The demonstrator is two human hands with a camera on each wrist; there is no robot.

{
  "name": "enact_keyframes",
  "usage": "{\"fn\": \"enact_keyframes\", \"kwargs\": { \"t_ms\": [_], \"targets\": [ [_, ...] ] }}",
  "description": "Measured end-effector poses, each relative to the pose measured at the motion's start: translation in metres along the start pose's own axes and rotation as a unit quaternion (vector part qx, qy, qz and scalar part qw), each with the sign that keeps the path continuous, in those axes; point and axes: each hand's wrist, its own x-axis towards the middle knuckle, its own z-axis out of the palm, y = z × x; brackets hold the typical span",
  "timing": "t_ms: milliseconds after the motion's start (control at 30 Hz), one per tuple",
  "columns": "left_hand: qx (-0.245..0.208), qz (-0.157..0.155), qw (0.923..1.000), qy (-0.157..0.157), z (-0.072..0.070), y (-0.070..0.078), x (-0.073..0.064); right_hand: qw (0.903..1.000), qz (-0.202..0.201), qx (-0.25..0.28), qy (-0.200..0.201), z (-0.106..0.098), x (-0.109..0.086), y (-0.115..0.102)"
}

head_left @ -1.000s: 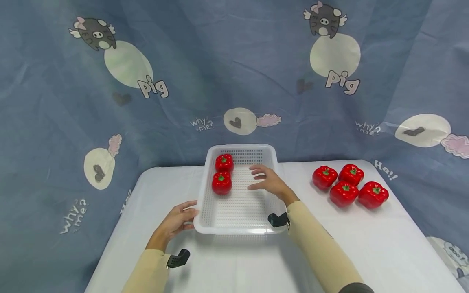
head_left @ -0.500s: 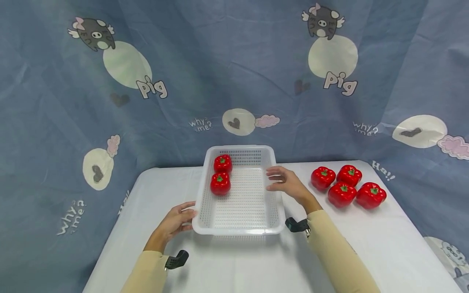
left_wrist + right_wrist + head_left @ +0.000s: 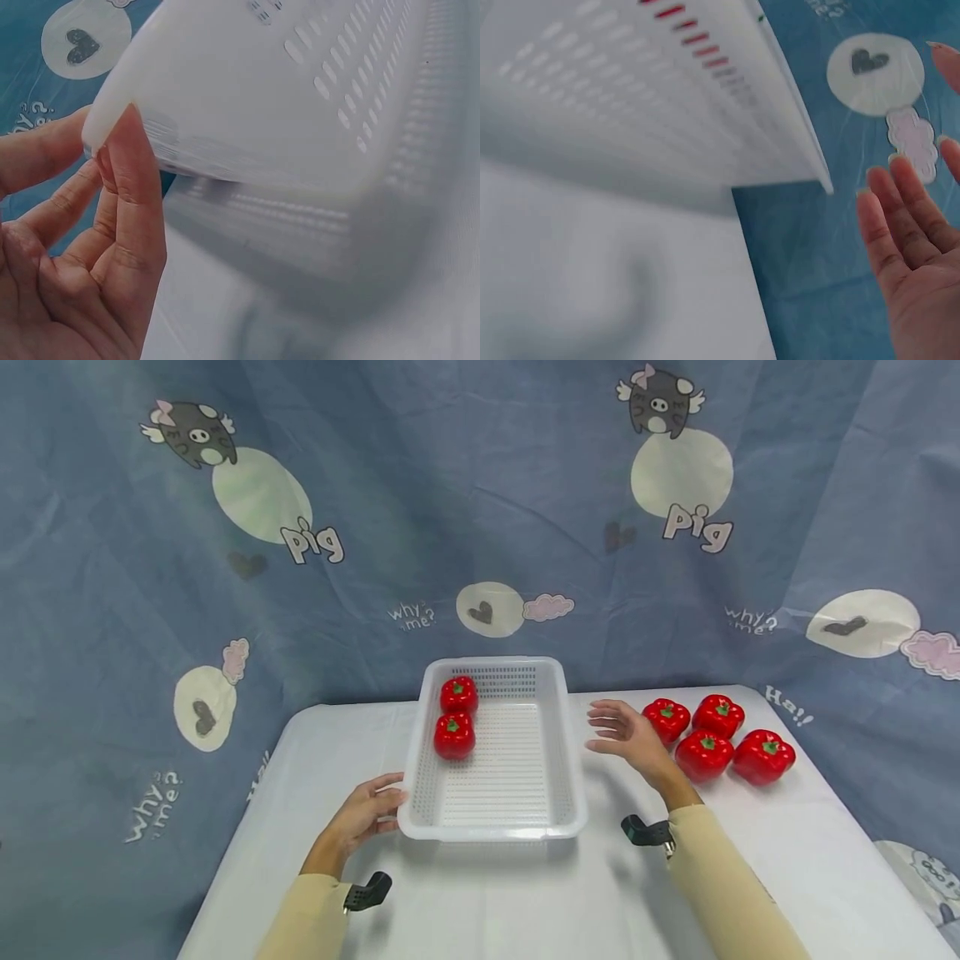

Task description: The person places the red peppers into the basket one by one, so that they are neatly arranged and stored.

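A white perforated plastic basket (image 3: 495, 833) stands on the table with two red bell peppers along its left side, a far one (image 3: 459, 694) and a near one (image 3: 454, 736). My left hand (image 3: 362, 814) pinches the basket's rim at the left side; the left wrist view shows fingertips on either side of that rim. To the right of the basket, my right hand (image 3: 632, 742) hovers with loosely bent fingers and holds nothing. Beyond it lies a group of several red bell peppers, the nearest to the hand being one pepper (image 3: 667, 720) at its back left.
A white cloth covers the table (image 3: 495, 902). Behind it hangs a blue curtain (image 3: 375, 468) printed with pigs and hearts, close to the basket's far end. The group's rightmost bell pepper (image 3: 763, 757) lies near the table's right edge.
My right hand has moved right, from above the basket's inside, past its right rim, to beside the pepper group. My left hand, the basket and the peppers have stayed put.
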Motion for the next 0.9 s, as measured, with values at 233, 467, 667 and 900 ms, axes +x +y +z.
{"fn": "enact_keyframes", "kwargs": {
  "t_ms": [233,467,667,900],
  "targets": [
    [-0.008,0.000,1.0000,0.004,0.002,0.000,-0.001,0.9993,-0.006,0.023,0.030,-0.023,-0.010,0.008],
    [-0.012,0.001,0.9999,0.002,0.001,0.000,-0.002,0.9940,0.011,0.053,0.095,-0.042,-0.022,0.015],
    [-0.010,-0.002,0.9999,0.005,0.001,-0.001,-0.003,0.9872,0.037,0.029,0.152,-0.062,-0.030,0.035],
    [-0.010,-0.002,0.9999,-0.003,0.002,0.000,-0.002,0.9645,-0.014,0.026,0.262,-0.110,-0.016,0.134]
  ]
}}
